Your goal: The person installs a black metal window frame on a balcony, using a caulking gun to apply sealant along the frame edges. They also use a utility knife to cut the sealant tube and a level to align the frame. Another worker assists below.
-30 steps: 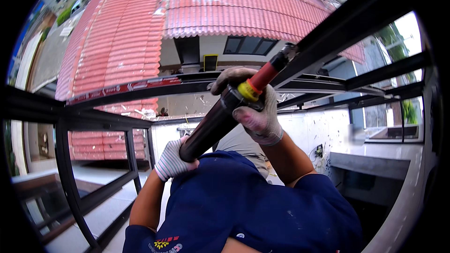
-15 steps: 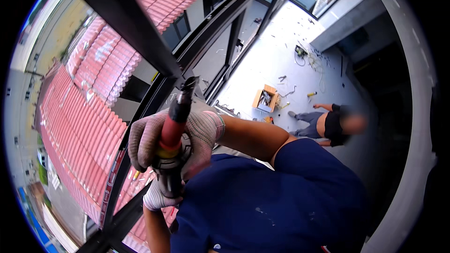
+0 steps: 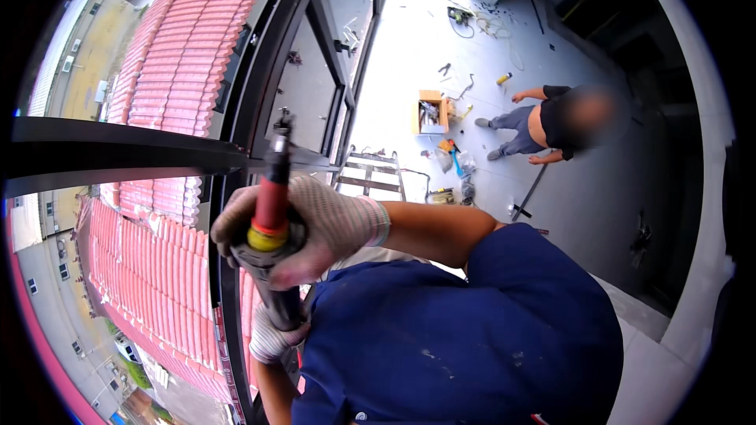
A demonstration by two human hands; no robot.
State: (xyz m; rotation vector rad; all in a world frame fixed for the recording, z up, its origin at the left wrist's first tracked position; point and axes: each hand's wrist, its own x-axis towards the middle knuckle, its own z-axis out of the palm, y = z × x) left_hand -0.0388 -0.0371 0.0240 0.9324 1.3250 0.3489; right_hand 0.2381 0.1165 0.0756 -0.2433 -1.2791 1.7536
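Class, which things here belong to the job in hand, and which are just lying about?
Job:
- red-and-black tool, in left hand and right hand
- dark frame, probably

Lying about, seemingly:
- cardboard box
- yellow cylinder
- corded green tool

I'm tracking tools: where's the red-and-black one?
The tool is left of centre in the head view, right hand near its yellow ring, left hand lower.

The pale floor (image 3: 416, 43) is seen from the upper middle to the right of the frame. Near the upper middle, an open cardboard box (image 3: 431, 96) is borne by it; a green corded tool (image 3: 460, 15) is placed above, a yellow-and-black cylinder (image 3: 504, 78) to the right.
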